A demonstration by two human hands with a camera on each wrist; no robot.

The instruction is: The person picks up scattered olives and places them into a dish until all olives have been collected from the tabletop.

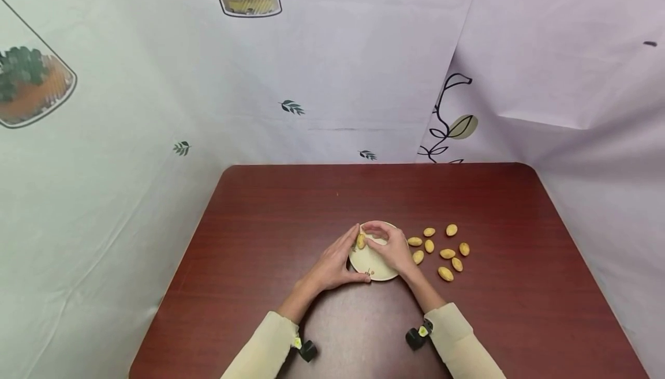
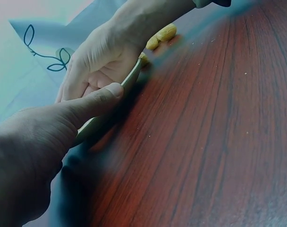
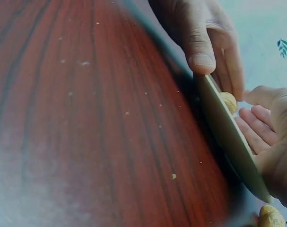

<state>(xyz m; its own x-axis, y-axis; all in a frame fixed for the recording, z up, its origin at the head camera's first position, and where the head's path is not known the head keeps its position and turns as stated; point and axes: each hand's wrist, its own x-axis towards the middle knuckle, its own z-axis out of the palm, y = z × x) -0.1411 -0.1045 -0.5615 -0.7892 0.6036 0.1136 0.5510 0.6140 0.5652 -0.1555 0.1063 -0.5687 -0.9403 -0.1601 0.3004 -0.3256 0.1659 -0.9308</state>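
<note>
One yellow piece (image 1: 361, 241), lengthwise fore-and-aft

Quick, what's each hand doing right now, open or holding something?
Left hand: holding the plate by its edge.
Right hand: looks open, loosely curved over the plate, beside a yellow nut-like piece; touching it or not, I can't tell.

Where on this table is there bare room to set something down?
Bare table lies left of the left hand, between the plate and the far edge, and right of the yellow pieces. It's crowded from the plate through those pieces.
</note>
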